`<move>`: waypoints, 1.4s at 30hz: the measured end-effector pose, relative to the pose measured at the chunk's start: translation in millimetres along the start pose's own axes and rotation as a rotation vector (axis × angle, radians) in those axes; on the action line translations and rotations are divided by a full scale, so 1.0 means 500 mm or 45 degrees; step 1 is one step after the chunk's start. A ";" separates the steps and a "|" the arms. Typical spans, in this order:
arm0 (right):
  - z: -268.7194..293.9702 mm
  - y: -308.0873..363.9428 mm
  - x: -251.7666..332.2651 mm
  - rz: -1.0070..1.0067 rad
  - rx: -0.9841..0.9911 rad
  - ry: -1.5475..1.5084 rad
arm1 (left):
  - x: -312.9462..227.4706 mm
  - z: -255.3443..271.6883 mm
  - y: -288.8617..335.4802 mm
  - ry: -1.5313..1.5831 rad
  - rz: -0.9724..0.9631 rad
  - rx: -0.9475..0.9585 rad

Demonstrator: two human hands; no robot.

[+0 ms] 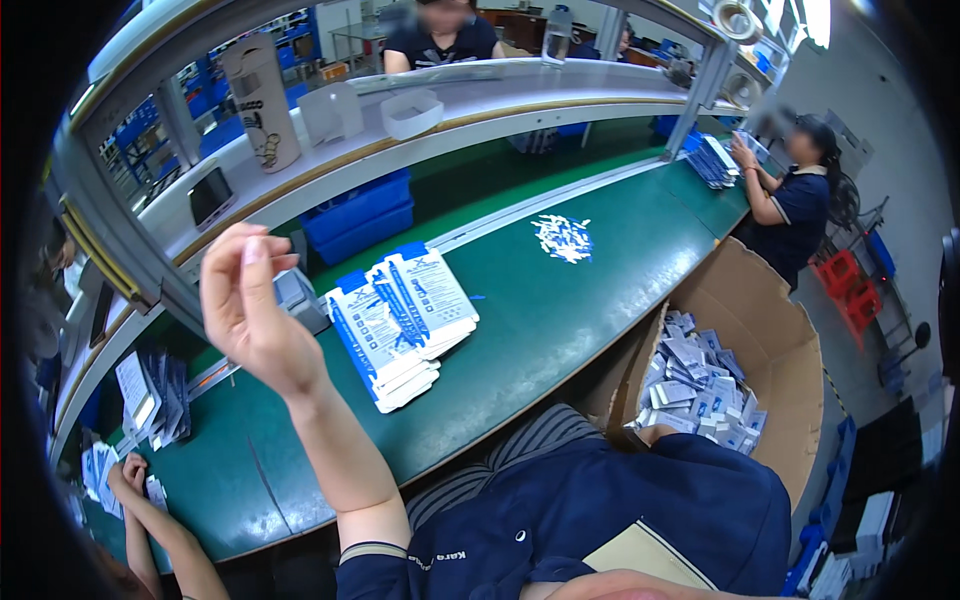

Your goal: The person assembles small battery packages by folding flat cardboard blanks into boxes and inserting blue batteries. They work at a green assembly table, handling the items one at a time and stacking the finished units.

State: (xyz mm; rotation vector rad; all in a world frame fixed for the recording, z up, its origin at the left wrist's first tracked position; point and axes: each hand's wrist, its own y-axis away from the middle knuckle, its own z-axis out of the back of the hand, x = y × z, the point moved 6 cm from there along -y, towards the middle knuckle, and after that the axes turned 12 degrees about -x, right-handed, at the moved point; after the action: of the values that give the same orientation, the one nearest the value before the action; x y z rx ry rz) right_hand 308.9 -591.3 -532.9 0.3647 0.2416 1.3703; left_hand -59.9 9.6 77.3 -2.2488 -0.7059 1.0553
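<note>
My left hand (pixel 255 305) is raised above the green table at the left, its fingers loosely bent and apart, with nothing in them. Beneath and to its right lie two overlapping stacks of flat white and blue cartons, one nearer (pixel 370 345) and one farther right (pixel 430 290). Only a sliver of my right hand (pixel 656 433) shows, at the near edge of a large cardboard box (pixel 785 350); its fingers are hidden behind my sleeve and the box. Inside that box lie many small white and blue cartons (pixel 700 385).
A scattered heap of small white and blue pieces (pixel 563 238) lies on the green table (pixel 520 320). Blue bins (pixel 358 215) stand under the shelf (pixel 350 150), which bears a tumbler (pixel 262 110) and a phone (pixel 210 195). Co-workers' hands are at far left (pixel 128 475) and far right (pixel 745 150).
</note>
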 end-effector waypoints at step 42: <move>0.564 0.598 1.086 1.217 0.955 -1.826 | -0.012 0.070 -0.057 -0.266 -0.030 0.045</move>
State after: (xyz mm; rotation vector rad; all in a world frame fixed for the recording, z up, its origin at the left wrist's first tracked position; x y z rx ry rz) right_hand 245.6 -43.3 -133.4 2.1600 -0.7390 1.5106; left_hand -97.6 34.6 80.7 -2.1148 -0.7910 1.2934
